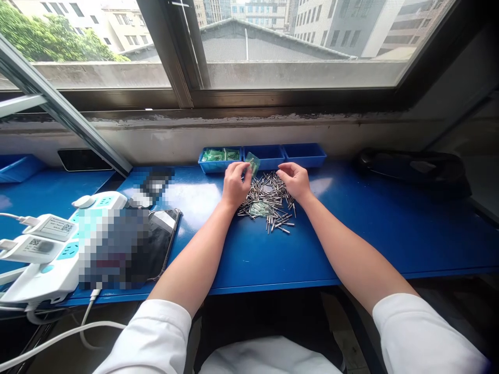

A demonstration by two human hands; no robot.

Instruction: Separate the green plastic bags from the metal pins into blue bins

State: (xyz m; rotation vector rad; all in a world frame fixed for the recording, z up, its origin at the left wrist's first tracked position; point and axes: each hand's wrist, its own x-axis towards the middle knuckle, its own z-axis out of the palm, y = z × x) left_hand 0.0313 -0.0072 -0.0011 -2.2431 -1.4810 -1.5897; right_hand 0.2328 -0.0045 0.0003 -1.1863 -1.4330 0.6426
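My left hand (235, 183) is closed on a small clear green plastic bag (252, 163), held up just in front of the blue bins. My right hand (295, 179) is at the right edge of a pile of thin metal pins (268, 192), its thumb and forefinger curled towards each other; what lies between them is too small to make out. Another greenish bag (261, 209) lies among the pins. Behind the pile, the left blue bin (219, 167) holds several green bags, while the middle bin (264, 162) and the right bin (306, 161) show bare blue insides.
A white power strip (62, 265) with plugs and cables lies on the left of the blue table (249, 265), beside a dark tablet (163, 239) and blurred items. A black case (415, 169) sits at the back right, below the window.
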